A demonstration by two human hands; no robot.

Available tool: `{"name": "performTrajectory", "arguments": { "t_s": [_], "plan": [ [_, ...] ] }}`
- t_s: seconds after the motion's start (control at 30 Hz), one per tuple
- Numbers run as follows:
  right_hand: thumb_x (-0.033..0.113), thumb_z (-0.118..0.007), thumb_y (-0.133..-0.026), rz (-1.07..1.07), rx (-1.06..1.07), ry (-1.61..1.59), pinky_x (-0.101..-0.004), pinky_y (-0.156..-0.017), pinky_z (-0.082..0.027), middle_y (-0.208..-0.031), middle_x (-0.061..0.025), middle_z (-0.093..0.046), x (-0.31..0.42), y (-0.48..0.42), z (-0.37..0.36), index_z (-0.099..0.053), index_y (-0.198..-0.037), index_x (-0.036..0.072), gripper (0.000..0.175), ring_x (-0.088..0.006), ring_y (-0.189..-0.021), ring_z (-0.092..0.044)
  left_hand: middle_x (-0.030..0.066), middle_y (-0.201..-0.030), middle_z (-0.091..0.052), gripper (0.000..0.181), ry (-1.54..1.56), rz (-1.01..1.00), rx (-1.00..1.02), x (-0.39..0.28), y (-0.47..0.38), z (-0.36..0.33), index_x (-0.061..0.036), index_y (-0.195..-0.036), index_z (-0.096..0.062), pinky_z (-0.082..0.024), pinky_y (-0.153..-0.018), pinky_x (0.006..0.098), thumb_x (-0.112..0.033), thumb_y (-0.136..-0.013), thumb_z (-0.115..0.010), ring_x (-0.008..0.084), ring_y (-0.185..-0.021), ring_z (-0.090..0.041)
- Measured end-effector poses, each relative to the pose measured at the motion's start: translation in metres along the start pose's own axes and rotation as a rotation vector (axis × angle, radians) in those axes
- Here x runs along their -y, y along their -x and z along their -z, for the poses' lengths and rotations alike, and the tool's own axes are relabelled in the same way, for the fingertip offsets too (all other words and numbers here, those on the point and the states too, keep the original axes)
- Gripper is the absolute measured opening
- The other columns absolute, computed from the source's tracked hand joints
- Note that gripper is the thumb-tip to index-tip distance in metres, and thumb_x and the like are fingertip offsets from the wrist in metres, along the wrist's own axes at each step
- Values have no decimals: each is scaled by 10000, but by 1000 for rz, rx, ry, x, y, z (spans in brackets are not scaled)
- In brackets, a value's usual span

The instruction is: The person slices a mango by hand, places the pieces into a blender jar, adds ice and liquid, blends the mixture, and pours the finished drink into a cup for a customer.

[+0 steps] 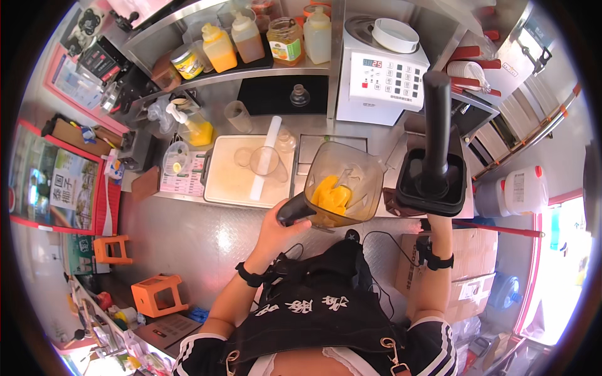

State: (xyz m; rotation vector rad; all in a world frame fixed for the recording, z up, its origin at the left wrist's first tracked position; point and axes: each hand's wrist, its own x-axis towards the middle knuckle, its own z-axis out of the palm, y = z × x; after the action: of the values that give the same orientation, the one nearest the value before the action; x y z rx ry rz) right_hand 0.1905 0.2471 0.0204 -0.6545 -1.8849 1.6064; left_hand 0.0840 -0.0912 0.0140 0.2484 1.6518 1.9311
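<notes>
My left hand (278, 231) grips the black handle (295, 209) of a clear, smoky blender jar (369, 188). Yellow fruit pieces (331, 193), possibly mango, lie inside it near the blades. Most of my right hand (439, 222) disappears beneath a black, square-rimmed blender part (408, 193), so its fingers are hidden. From that part rises a thick black stick (436, 122), probably a tamper. To the left of the jar, a cream cutting board (228, 178) carries a white rod (272, 136) and a clear cup (264, 160).
A white dispensing machine (376, 101) with a keypad stands behind. Squeeze bottles (219, 49) and a labelled jar (286, 42) line the shelf. A yellow pump bottle (197, 131) is at the left. Orange stools (157, 296) and cardboard boxes (475, 263) flank me on the floor.
</notes>
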Motion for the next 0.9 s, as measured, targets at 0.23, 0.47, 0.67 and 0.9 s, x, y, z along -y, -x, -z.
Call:
{"name": "performTrajectory", "arguments": {
  "t_s": [0.23,0.47,0.67,0.9],
  "plan": [
    [73,-630,-847,-208,-24,82,-298,-653,-506,-706,-61,-594,-33,93,-22,-608,-905,43,69,-152,-691,-604,-54,-801,-572,282,-94,-16,19,37,17,59,-31,-956,-612,-405,-680,198,-96,-751,-796,43,-737,-493],
    [37,-741,-782,202,48,349,-302,-779,-516,-970,-37,-637,-120,121,-20,-625,-1066,27,306,-149,-856,-609,-52,-820,-563,262,60,-41,26,87,-16,52,-49,-949,-616,-407,-694,218,-104,-760,-789,57,-755,-491],
    [47,-776,-743,110,218,219,-330,-874,-497,-1110,-82,-630,-107,81,-26,-583,-1166,12,466,-171,-993,-602,-3,-1000,-636,401,-48,-68,-74,136,-49,41,-14,-1134,-605,-442,-857,250,-52,-766,-760,98,-936,-563],
    [61,-791,-716,-47,618,-93,-351,-942,-468,-1183,-114,-603,-43,7,-45,-520,-1236,-8,591,-215,-1060,-597,95,-1137,-562,692,-483,-217,-266,102,-23,26,-23,-1258,-479,-429,-936,341,-99,-672,-839,207,-1082,-525]
  ]
}}
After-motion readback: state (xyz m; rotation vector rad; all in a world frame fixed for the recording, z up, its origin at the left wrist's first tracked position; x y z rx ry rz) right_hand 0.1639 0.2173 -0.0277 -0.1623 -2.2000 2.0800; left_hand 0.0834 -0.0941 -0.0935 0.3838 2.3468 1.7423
